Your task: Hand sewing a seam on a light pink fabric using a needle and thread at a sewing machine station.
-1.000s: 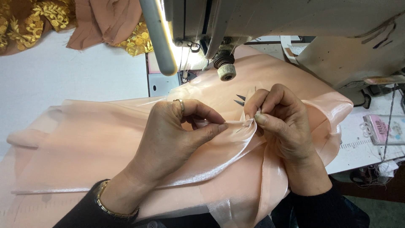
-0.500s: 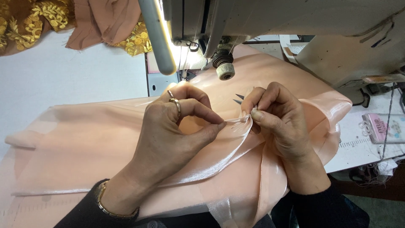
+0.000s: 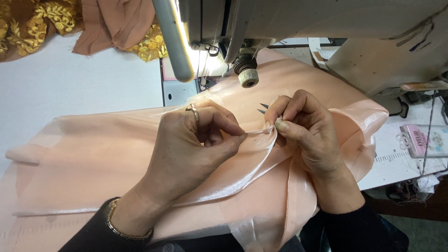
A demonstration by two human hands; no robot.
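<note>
A shiny peach fabric lies spread over the white sewing table, in front of the sewing machine. My left hand, with a ring and a gold bracelet, pinches a folded edge of the fabric between thumb and fingers. My right hand pinches the same fold right beside it, fingertips almost touching the left ones. A small dark pair of snips peeks out just behind my right hand. The machine's needle area is a short way behind both hands.
A lit lamp tube hangs over the table. Brown and gold embroidered cloth is piled at the back left. A pink packet lies on the table's right side, near cables and a ruler strip.
My left hand has shifted slightly along the fabric fold, and its fingers have closed tighter toward the right fingertips. The fabric's left part has slid a little.
</note>
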